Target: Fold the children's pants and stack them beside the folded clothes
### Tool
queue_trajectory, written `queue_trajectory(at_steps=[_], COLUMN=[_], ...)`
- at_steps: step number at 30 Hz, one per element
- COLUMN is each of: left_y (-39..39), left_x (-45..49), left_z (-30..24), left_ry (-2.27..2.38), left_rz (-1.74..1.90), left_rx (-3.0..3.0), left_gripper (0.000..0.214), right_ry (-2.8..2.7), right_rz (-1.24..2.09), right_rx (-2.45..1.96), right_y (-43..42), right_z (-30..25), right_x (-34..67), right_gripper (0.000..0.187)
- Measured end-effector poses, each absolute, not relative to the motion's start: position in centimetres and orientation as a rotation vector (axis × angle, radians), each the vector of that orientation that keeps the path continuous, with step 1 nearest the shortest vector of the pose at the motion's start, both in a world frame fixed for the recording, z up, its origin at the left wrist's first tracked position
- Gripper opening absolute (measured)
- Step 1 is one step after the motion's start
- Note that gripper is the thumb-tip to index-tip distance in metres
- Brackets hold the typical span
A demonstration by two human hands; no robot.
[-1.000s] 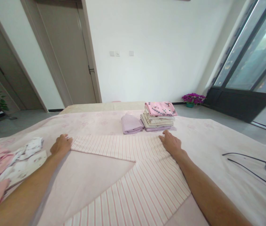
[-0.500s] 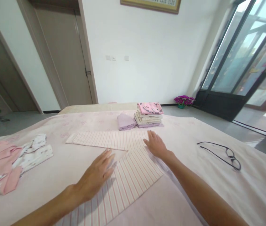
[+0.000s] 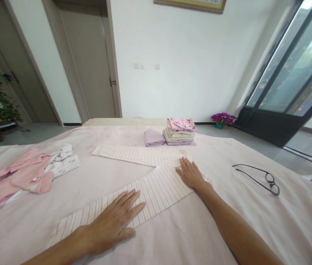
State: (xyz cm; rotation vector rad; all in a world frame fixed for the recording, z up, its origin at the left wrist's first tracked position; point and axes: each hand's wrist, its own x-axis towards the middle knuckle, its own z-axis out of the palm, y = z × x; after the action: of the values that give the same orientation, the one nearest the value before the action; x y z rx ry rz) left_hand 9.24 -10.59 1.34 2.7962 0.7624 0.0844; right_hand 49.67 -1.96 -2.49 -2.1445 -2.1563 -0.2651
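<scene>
A pair of cream striped trousers [image 3: 158, 187] lies spread on the pale pink bedsheet [image 3: 172, 235], one leg pointing to the far left and the other to the near left. My left hand [image 3: 117, 217] rests flat on the nearer leg with its fingers spread. Flat on the waist end is my right hand [image 3: 190, 173], its fingers stretched out. Neither hand grips the cloth. Parts of the trousers are hidden beneath both hands.
Behind the trousers stand a folded lilac garment [image 3: 154, 138] and a stack of folded clothes [image 3: 180, 132]. Crumpled pink clothing [image 3: 26, 173] lies at left, beside a white printed garment [image 3: 64, 162]. Black-framed glasses [image 3: 270, 178] rest at right.
My left hand has come down and flattened on the nearer leg. My right hand has shifted slightly nearer along the waist end. The nearer leg lies straighter, and the view has turned a little left.
</scene>
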Motion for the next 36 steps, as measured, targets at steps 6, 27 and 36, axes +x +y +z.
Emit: queue_trajectory(at_steps=[6, 27, 36], left_y=[-12.1, -8.9, -8.7], left_x=[2.9, -3.0, 9.9], left_z=[1.4, -0.1, 1.1], left_ry=[0.93, 1.852, 1.36], left_rz=[0.127, 0.256, 0.203], left_rx=[2.803, 2.506, 2.699], left_gripper=[0.071, 0.071, 0.065], right_ry=[-2.171, -2.106, -2.156], right_rz=[-0.288, -0.413, -0.342], right_rx=[-2.198, -2.192, -2.254], right_y=[-2.2, -1.6, -1.8], right_z=[-2.4, -3.6, -2.8], right_x=[49.3, 49.6, 49.6], right_gripper=[0.064, 0.066, 0.065])
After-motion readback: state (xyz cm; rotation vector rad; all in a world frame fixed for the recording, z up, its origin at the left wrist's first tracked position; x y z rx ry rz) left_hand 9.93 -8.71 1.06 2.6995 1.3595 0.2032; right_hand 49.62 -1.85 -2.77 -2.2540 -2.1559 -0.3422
